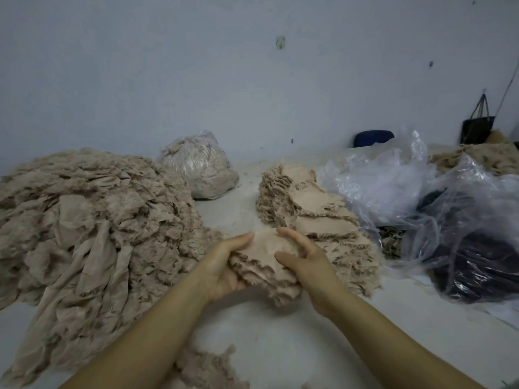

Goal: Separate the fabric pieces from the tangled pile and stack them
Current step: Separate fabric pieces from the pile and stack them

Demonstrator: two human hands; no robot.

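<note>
My left hand (pixel 224 265) and right hand (pixel 302 259) curled around a small bundle of beige fabric pieces (pixel 264 262), gripping it from both sides above the table (pixel 280 341), between the tangled pile (pixel 92 220) and the stack (pixel 306 209).

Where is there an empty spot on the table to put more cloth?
Bare table shows between the two forearms, just below the bundle both hands hold. A narrower strip runs between the tangled pile and the stacked row. The right side is crowded with plastic bags.
</note>
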